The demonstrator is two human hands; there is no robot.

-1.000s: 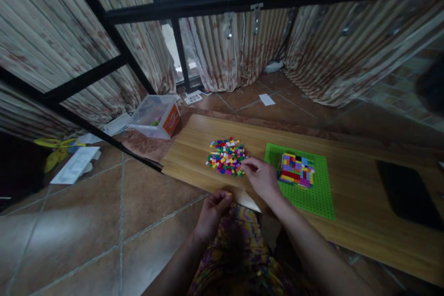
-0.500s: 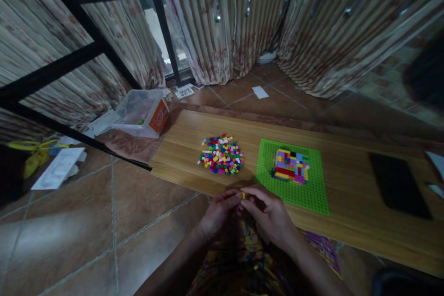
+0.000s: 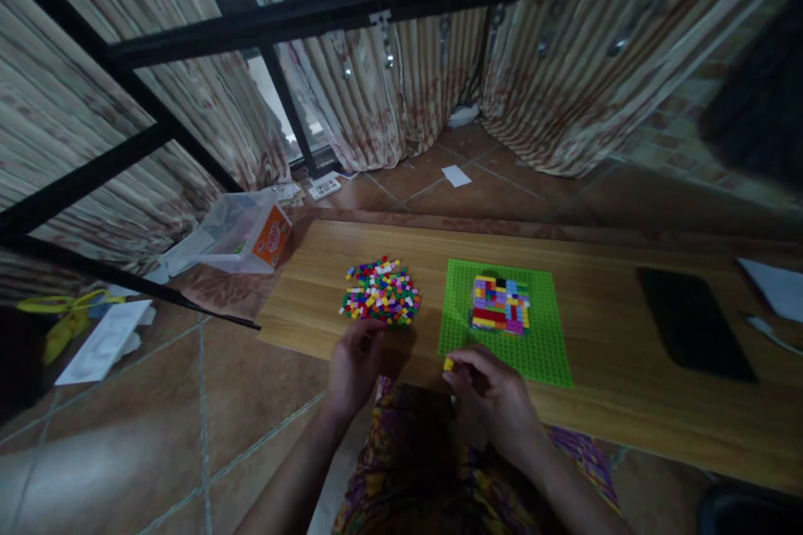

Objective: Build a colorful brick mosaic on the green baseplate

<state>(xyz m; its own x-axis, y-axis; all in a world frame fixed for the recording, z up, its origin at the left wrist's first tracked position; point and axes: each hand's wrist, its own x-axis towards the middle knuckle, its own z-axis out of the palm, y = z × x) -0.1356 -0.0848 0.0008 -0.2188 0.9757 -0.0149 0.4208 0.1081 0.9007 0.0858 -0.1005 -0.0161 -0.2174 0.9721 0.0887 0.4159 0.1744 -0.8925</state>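
Note:
My right hand [image 3: 495, 393] pinches a small yellow toy brick [image 3: 449, 364] between thumb and fingertips, just in front of the green baseplate [image 3: 549, 351]. On that plate sits a low block built of many coloured bricks [image 3: 500, 305], with red, yellow, purple and pink showing on top. My left hand [image 3: 356, 368] reaches to the near edge of a pile of loose small bricks [image 3: 382, 288]. Its fingers are bent, with a gap between thumb and index finger; I see no brick held in them. The other fingertips are hidden.
Both pile and plate lie on a long wooden board [image 3: 602, 292]. A dark flat panel [image 3: 693, 326] and a white sheet [image 3: 774, 284] lie towards its right end. Beyond the left end stand a clear plastic box [image 3: 235, 226] and a black metal frame [image 3: 181, 146].
My hands have parted. The left one has moved left and forward to the brick pile, while the right one keeps the yellow brick beside the baseplate. The camera view has shifted slightly.

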